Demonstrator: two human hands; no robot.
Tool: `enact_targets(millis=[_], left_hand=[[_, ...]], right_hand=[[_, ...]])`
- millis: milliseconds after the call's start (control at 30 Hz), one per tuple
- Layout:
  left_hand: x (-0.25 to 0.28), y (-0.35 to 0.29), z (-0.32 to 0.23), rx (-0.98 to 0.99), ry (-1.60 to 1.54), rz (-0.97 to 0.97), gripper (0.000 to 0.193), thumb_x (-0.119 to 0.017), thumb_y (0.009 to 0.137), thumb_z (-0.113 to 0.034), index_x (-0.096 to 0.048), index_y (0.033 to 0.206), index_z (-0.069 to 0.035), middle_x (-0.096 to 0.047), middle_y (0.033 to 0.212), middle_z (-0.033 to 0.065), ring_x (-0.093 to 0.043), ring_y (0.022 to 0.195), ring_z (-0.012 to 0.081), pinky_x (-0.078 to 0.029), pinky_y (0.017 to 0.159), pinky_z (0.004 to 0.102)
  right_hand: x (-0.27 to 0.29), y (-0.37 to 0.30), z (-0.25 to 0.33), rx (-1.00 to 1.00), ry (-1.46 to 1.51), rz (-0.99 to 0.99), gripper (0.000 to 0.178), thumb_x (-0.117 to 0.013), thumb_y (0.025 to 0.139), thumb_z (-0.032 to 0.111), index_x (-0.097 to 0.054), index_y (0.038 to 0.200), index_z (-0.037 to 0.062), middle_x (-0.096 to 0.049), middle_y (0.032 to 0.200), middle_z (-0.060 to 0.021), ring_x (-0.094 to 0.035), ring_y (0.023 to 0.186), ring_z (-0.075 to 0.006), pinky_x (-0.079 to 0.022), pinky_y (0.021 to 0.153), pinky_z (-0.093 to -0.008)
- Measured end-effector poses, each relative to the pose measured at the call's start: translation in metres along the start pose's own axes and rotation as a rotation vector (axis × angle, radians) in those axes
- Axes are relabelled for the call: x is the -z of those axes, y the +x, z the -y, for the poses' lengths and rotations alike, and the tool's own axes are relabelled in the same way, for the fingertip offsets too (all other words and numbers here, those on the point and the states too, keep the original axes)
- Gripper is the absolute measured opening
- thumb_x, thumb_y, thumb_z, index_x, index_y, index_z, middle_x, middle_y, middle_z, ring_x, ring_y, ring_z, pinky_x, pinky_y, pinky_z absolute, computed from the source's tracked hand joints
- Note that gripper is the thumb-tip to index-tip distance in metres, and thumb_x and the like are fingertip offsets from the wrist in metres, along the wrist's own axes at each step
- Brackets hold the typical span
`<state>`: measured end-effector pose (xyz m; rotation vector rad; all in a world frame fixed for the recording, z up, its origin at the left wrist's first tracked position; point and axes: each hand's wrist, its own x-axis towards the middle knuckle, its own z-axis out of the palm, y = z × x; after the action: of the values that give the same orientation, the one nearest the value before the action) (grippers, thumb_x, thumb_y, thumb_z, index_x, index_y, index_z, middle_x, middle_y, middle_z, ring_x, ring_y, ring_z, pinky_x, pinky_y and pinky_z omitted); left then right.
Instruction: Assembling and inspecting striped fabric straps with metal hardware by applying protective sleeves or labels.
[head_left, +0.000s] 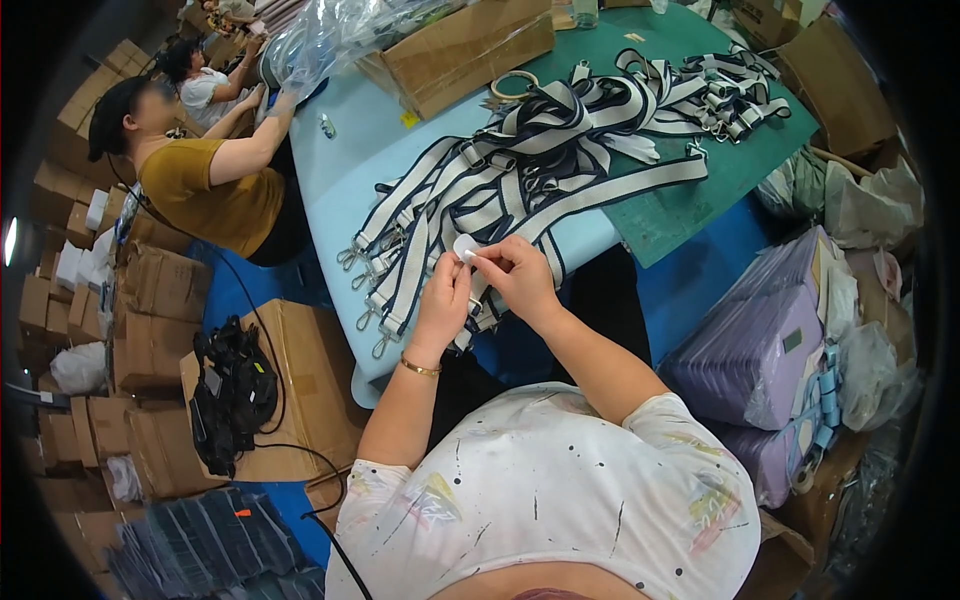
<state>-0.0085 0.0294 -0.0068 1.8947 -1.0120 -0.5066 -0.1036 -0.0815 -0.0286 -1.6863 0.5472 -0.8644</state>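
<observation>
My left hand [445, 302] and my right hand [520, 282] meet over the near edge of the table. Between their pinched fingertips is a small white round piece [464, 245], flat and disc-like; I cannot tell exactly what it is. Under and beyond the hands lies a heap of white webbing straps [620, 188] with dark edges. Metal swivel hooks [363, 320] on the strap ends hang along the table's left edge, and metal buckles show further in the heap.
The table has a light blue part [340, 180] and a green part [690, 205]. A cardboard box [470, 60] stands at its far side, near a tape roll [515, 84]. A co-worker [215, 180] is at the left. Purple wrapped stacks [745, 350] stand right; a carton [310, 380] stands left.
</observation>
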Motion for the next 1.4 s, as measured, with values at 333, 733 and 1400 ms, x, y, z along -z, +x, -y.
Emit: enact_targets(millis=[333,733,1400], left_hand=[[-0.015,0.006,0.021,-0.181,-0.086,-0.254,0.02,-0.052,0.095,-0.014,-0.061,0.109,-0.003,-0.064,0.093,0.0135,-0.062,0.079,0.0226,-0.048,0.068,0.0299],[-0.013,-0.004,-0.003,-0.234,0.028,-0.339,0.02,-0.058,0.089,-0.005,-0.068,0.107,-0.005,-0.067,0.099,0.013,-0.065,0.085,0.0219,-0.05,0.075,0.0283],[-0.018,-0.009,0.006,-0.559,0.201,-0.434,0.022,-0.059,0.082,0.006,-0.061,0.102,-0.004,-0.068,0.099,0.0151,-0.067,0.088,0.0303,-0.054,0.075,0.0344]], right_hand=[[0.002,0.007,0.004,-0.129,-0.019,0.091,0.017,-0.072,0.082,0.017,-0.07,0.086,0.0006,-0.059,0.076,-0.0033,-0.052,0.063,-0.0081,-0.043,0.058,-0.022],[0.001,0.006,0.002,-0.194,0.029,0.087,0.025,-0.07,0.08,0.027,-0.07,0.083,0.0021,-0.064,0.078,-0.0081,-0.061,0.068,-0.0163,-0.047,0.062,-0.0279],[0.005,-0.005,0.002,0.004,-0.021,0.051,0.015,-0.07,0.08,0.015,-0.068,0.088,0.0025,-0.061,0.075,-0.0064,-0.058,0.063,-0.0141,-0.046,0.058,-0.0265]])
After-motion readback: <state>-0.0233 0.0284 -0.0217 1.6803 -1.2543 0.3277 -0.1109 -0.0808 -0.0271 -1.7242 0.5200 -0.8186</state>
